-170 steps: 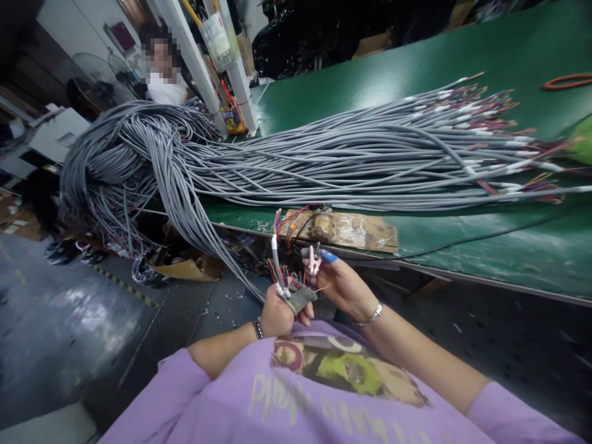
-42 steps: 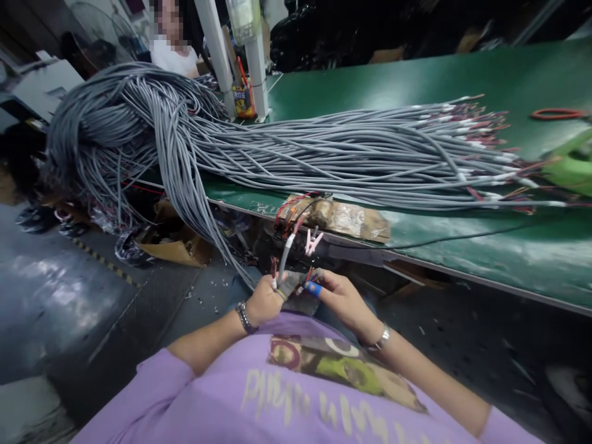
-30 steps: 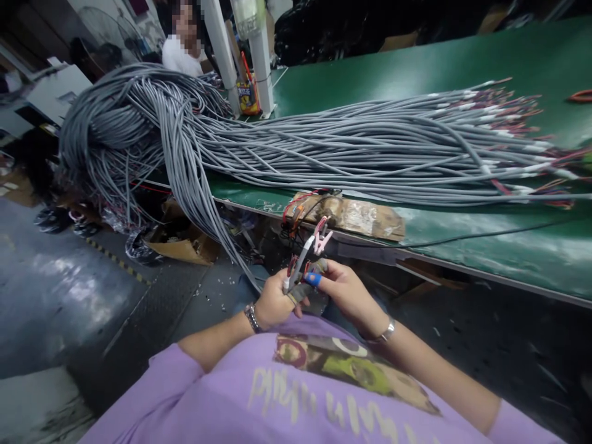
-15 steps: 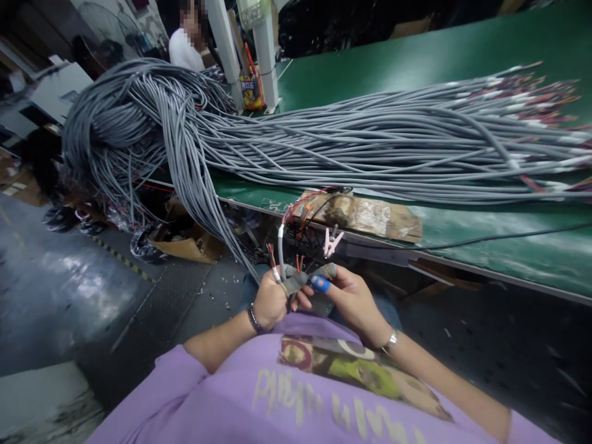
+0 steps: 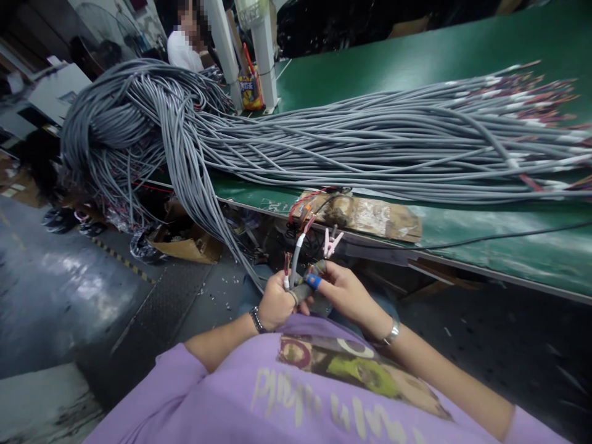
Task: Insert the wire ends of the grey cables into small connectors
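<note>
Grey cable [image 5: 295, 269] held in the left hand [image 5: 276, 302], fingers closed around it; its end is pointed up and away from the body, with a white band [image 5: 300, 240] below bared red wires [image 5: 309, 223]. A second banded wire end [image 5: 287, 274] is gripped just beside it. The left thumb is covered by a grey wrap [image 5: 303, 292]. The right hand [image 5: 348, 291] is brought up close to the left, thumb and fingers narrowed; blue tape [image 5: 314, 281] is worn on the thumb. Whether a wire is pinched there cannot be told; the fingertips are partly hidden.

Just beyond the hands, a pink clip [image 5: 331, 243] is seen near the front edge of the green desk [image 5: 370, 68]. A worn wooden board [image 5: 393, 222] is laid along that edge. Behind it, a long bundle of grey cables [image 5: 324, 142] is spread across the desk, its left part draped over the edge. At the far left, a person in white [image 5: 182, 52] is partly seen.
</note>
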`<state>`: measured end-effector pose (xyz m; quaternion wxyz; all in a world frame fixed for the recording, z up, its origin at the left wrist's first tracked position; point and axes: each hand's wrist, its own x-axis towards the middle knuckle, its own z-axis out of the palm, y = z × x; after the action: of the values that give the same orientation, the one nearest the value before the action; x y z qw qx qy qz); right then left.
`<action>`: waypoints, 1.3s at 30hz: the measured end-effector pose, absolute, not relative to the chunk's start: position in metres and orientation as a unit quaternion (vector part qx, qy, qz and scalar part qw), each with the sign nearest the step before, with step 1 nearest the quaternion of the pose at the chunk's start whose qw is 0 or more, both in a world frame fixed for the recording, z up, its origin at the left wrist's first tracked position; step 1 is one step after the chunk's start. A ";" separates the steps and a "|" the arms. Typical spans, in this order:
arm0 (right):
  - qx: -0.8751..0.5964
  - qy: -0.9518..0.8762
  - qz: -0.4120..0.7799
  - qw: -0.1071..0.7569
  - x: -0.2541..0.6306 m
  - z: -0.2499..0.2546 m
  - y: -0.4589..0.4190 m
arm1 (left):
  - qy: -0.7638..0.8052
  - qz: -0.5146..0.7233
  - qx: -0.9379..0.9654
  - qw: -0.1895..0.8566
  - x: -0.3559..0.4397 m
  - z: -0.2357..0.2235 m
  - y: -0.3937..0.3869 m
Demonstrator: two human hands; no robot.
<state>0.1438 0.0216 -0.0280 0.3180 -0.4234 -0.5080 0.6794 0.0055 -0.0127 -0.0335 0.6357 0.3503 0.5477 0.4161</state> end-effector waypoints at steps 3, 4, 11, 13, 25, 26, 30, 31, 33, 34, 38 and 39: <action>-0.433 -0.508 0.665 0.335 0.146 -0.031 0.020 | 0.540 0.414 0.336 0.651 0.007 -0.031 -0.011; -0.434 -0.511 0.658 0.342 0.147 -0.031 0.020 | 0.536 0.412 0.331 0.658 0.007 -0.029 -0.010; -0.389 -0.555 0.659 0.326 0.150 -0.019 0.021 | 0.490 0.307 0.378 0.723 0.001 -0.022 -0.006; -0.397 -0.549 0.661 0.322 0.150 -0.020 0.022 | 0.493 0.317 0.378 0.717 0.002 -0.024 -0.007; -0.462 -0.495 0.634 0.374 0.148 -0.035 0.018 | 0.543 0.444 0.291 0.650 0.012 -0.028 -0.010; -0.462 -0.495 0.634 0.375 0.148 -0.035 0.018 | 0.546 0.443 0.291 0.649 0.011 -0.028 -0.010; -0.444 -0.498 0.652 0.360 0.147 -0.029 0.020 | 0.552 0.420 0.306 0.652 0.009 -0.027 -0.010; -0.437 -0.501 0.659 0.351 0.147 -0.028 0.022 | 0.553 0.413 0.311 0.654 0.008 -0.027 -0.010; -0.427 -0.508 0.669 0.335 0.146 -0.027 0.024 | 0.553 0.397 0.321 0.658 0.008 -0.026 -0.011; -0.426 -0.511 0.669 0.332 0.146 -0.027 0.024 | 0.553 0.390 0.325 0.661 0.008 -0.026 -0.011; -0.419 -0.506 0.679 0.327 0.145 -0.029 0.023 | 0.553 0.384 0.331 0.661 0.007 -0.026 -0.012; -0.419 -0.503 0.682 0.326 0.145 -0.030 0.023 | 0.554 0.388 0.332 0.658 0.007 -0.027 -0.012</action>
<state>0.1451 0.0226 -0.0297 0.3256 -0.4195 -0.5032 0.6818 0.0069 -0.0123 -0.0268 0.6576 0.3319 0.5543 0.3875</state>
